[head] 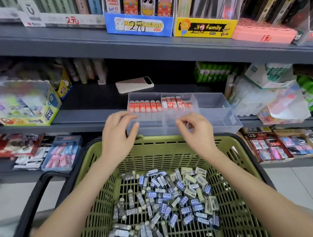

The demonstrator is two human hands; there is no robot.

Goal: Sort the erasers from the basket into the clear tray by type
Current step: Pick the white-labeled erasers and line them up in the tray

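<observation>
Fingers (pixel 133 127) hang curled, empty: left hand (pixel 117 136), right hand (pixel 197 132) by clear tray (pixel 212 105).
I see red erasers (pixel 144 106) sorted; grey erasers (pixel 164 195) fill the basket (pixel 162 154).

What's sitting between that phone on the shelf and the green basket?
The clear tray, with red-sleeved erasers in two compartments, seen in the head view.

A green basket (pixel 164 153) holds a heap of blue, grey and cream erasers (pixel 164 198). Beyond its far rim a clear tray (pixel 215 119) stands on a dark shelf (pixel 90 103). Its left compartment has a row of red erasers (pixel 144 106), the middle one red-and-white erasers (pixel 176 103). The left hand (pixel 117 134) is at the tray's near left corner. The right hand (pixel 195 131), with fingers curled, is at the near wall. A phone (pixel 134 84) lies behind the tray
</observation>
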